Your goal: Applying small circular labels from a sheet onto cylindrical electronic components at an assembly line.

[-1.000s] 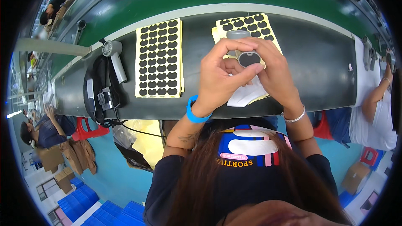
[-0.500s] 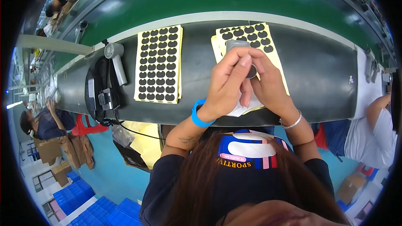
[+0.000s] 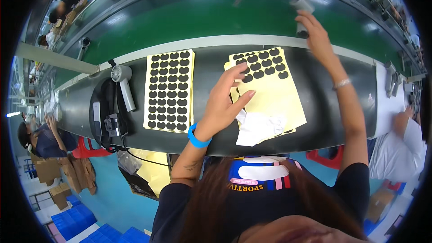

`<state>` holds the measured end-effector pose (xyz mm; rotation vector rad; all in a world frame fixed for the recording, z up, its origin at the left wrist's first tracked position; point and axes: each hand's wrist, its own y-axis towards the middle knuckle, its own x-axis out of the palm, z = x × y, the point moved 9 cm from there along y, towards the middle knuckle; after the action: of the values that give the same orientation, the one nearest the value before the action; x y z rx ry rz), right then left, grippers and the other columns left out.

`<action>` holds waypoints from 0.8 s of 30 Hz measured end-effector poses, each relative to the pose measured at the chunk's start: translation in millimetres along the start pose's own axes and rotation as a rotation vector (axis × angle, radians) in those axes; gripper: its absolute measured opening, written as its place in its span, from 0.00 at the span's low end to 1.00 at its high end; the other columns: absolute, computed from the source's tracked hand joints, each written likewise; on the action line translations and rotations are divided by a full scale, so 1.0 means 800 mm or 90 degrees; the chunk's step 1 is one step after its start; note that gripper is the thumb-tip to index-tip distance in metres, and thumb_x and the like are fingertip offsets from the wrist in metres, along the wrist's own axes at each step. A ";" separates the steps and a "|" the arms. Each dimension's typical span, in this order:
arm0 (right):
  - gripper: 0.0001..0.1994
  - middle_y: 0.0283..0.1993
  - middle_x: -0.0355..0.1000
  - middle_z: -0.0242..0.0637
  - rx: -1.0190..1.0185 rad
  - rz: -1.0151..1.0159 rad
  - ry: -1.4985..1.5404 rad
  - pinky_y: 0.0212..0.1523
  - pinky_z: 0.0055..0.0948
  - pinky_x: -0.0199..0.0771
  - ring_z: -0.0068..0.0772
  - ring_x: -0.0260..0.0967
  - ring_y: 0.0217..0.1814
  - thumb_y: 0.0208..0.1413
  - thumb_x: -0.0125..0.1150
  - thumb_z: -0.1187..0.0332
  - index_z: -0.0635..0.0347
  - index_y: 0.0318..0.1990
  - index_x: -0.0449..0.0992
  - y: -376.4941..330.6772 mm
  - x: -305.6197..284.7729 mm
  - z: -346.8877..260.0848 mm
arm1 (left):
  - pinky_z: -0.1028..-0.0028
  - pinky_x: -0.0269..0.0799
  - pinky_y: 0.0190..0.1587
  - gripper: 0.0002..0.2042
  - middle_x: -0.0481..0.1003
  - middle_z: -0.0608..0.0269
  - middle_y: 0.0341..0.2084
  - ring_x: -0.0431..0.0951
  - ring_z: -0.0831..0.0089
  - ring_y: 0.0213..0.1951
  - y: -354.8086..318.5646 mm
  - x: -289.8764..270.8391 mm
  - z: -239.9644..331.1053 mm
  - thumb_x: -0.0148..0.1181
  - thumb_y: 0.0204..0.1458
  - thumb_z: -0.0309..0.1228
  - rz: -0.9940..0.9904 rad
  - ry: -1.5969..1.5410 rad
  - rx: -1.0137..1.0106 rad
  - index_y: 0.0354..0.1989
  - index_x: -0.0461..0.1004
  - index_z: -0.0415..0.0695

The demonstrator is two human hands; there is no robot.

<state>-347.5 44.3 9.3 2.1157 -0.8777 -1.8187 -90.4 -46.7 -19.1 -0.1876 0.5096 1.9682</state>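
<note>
The person's left hand lay flat and open over the near yellow sheet, with the fingers spread and reaching to the black stickers at its top; it held nothing; a blue band sat on that wrist. The right hand was stretched far out over the green belt; it was closed around a small grey part, which stood above the belt at the top of the view; a thin bracelet was on that wrist. A crumpled white cloth lay on the low end of the yellow sheet, just beside the left hand. A second sheet, full of black stickers, lay to the left on the dark table; a small white fan and a black device lay further left.
</note>
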 end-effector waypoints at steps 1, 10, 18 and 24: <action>0.26 0.61 0.62 0.42 0.007 -0.036 -0.104 0.58 0.38 0.65 0.51 0.62 0.61 0.40 0.42 0.90 0.59 0.50 0.68 0.000 0.010 0.051 | 0.65 0.65 0.56 0.28 0.60 0.55 0.62 0.65 0.58 0.59 0.001 0.001 -0.011 0.65 0.48 0.30 -0.013 0.063 -0.021 0.58 0.64 0.41; 0.23 0.60 0.63 0.43 0.038 0.072 -0.174 0.51 0.37 0.69 0.48 0.67 0.54 0.50 0.49 0.85 0.58 0.55 0.66 -0.020 -0.018 0.068 | 0.43 0.28 0.65 0.44 0.48 0.52 0.67 0.42 0.51 0.69 -0.011 0.034 -0.056 0.68 0.40 0.53 -0.072 0.368 -0.033 0.64 0.57 0.46; 0.07 0.30 0.70 0.30 0.339 -0.049 0.286 0.30 0.16 0.64 0.16 0.64 0.29 0.50 0.63 0.77 0.63 0.37 0.76 -0.123 0.016 -0.073 | 0.43 0.28 0.66 0.44 0.46 0.51 0.68 0.40 0.49 0.70 -0.014 0.033 -0.054 0.69 0.39 0.51 -0.075 0.353 -0.011 0.64 0.57 0.45; 0.08 0.30 0.67 0.29 0.330 -0.049 0.268 0.29 0.15 0.62 0.16 0.60 0.28 0.48 0.64 0.77 0.64 0.37 0.75 -0.141 0.035 -0.073 | 0.43 0.30 0.65 0.41 0.46 0.48 0.67 0.39 0.46 0.69 -0.017 0.036 -0.046 0.69 0.39 0.49 -0.075 0.349 0.014 0.64 0.60 0.50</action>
<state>-256.9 106.2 -60.9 2.7307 -1.2569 -1.1724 -94.2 -33.7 -65.6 -0.7380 0.8488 1.7857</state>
